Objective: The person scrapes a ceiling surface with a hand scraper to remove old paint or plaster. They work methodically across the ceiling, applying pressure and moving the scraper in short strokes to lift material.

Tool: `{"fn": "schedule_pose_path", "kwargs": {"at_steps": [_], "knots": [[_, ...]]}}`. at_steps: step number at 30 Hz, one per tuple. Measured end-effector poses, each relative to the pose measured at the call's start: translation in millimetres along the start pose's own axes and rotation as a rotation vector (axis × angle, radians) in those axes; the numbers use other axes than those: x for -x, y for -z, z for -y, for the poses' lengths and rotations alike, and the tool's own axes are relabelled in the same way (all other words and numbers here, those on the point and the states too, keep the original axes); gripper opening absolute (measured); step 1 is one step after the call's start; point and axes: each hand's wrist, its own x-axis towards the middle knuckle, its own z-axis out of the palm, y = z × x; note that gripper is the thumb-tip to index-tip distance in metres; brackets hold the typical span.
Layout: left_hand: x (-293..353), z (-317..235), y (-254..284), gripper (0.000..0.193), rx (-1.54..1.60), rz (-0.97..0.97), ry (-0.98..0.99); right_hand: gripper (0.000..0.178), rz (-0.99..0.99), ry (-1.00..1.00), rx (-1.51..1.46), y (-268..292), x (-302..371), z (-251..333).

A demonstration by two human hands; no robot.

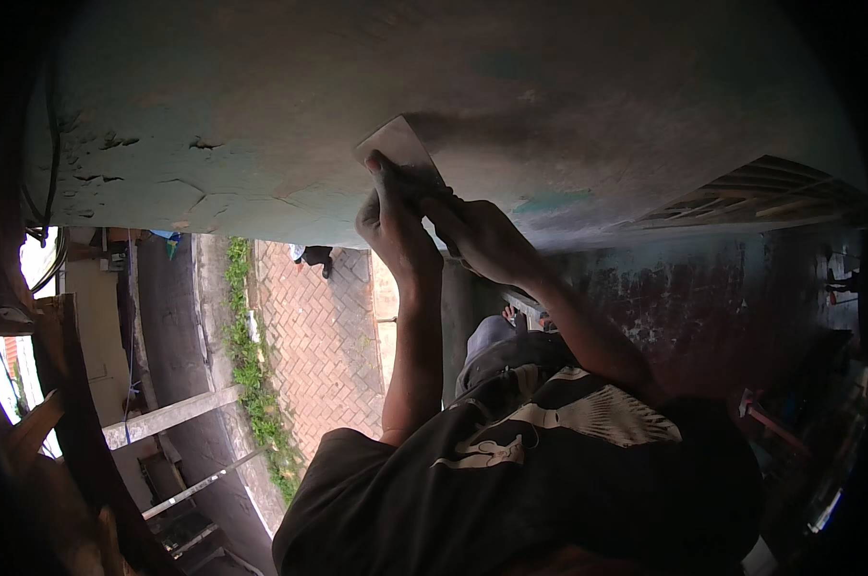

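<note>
A flat metal scraper blade is pressed against a pale greenish-grey plaster surface overhead. My left hand grips the scraper's handle from the left, with the forearm rising straight up from my black printed shirt. My right hand clasps the same handle just to the right and slightly lower. Both hands hide the handle almost entirely. A darker smear on the plaster runs to the right of the blade.
Cracked, flaking plaster lies to the left of the blade. A slatted vent sits at the right. Far below are herringbone brick paving, a strip of weeds, a distant person and wooden framing.
</note>
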Motion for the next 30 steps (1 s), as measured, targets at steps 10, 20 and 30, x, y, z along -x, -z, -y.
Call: {"fn": "schedule_pose_path", "kwargs": {"at_steps": [10,20,30], "knots": [[68,73,29,0.036,-0.569,0.415,0.171,0.038,-0.218,-0.723,-0.36,130,203,-70],[101,58,-78,0.049,-0.269,0.626,0.199,0.021,-0.294,-0.421,-0.303,175,183,-14],[107,7,-130,0.051,-0.106,0.69,0.046,0.039,0.08,-0.321,-1.089,162,148,11]]}}
